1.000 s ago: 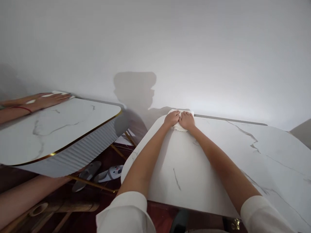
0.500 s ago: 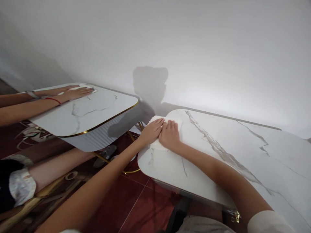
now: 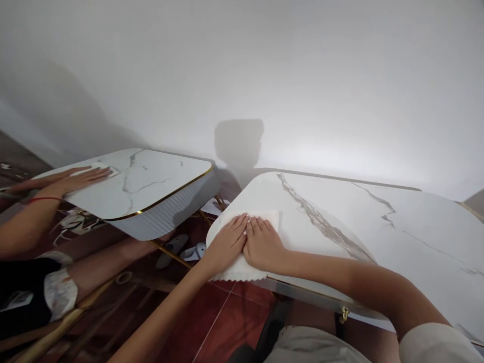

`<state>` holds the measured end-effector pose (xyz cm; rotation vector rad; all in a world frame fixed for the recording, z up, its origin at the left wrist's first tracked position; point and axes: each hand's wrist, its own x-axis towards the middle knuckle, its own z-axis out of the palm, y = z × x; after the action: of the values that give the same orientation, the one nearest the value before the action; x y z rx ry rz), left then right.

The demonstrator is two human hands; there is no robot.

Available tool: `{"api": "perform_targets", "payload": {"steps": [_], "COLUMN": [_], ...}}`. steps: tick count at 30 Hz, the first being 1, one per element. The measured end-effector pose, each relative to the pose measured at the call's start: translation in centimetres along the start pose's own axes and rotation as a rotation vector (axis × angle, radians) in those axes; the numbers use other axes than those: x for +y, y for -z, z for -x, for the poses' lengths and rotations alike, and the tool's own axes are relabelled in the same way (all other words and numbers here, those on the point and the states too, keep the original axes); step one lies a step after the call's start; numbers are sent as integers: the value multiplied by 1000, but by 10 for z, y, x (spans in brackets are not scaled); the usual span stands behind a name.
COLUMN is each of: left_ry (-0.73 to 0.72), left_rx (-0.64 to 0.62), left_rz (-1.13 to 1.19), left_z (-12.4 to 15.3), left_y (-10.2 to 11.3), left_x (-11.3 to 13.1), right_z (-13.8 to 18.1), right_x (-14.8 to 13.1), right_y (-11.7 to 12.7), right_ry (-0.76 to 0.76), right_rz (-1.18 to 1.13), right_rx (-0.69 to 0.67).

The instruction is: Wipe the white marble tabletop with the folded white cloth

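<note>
Both my hands lie flat, side by side, on a white cloth (image 3: 242,269) with a scalloped edge. My left hand (image 3: 226,243) presses down with its fingers stretched forward. Beside it my right hand (image 3: 263,244) also rests flat, its fingertips touching or nearly touching the left ones. Beneath the cloth is the left end of a white marble-patterned table (image 3: 321,196), and the cloth's near edge hangs a little over the table's front edge. Part of the cloth is hidden under my palms.
To the left stands a second white marbled table (image 3: 151,174) with gold trim, where another person's hands (image 3: 85,177) press a white cloth. A pale wall (image 3: 242,65) rises behind both tables. Slippers (image 3: 174,249) lie on the red tiled floor (image 3: 212,322); a gold knob (image 3: 344,314) sticks out in front.
My hands and the cloth have slid from near the table's far left corner towards its front edge. The other person's hands have moved left on their table, and the view has shifted slightly.
</note>
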<state>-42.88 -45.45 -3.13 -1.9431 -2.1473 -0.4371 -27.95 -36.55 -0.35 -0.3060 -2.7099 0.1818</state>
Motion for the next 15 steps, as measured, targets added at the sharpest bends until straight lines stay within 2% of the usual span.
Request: {"api": "perform_targets", "payload": {"steps": [4, 9, 15], "left_ry": [5, 102, 95], "left_rx": [-26, -27, 12], "left_rz": [26, 83, 238], "left_z": [-53, -122, -182], "left_y": [-13, -27, -45], "left_x": [14, 7, -31], "right_z": [-8, -53, -94], "right_x": [45, 93, 126], "right_y": [13, 16, -6], "right_ry": [-38, -177, -279], "right_rz": [-5, 20, 87], "right_rx": [-46, -165, 60]}}
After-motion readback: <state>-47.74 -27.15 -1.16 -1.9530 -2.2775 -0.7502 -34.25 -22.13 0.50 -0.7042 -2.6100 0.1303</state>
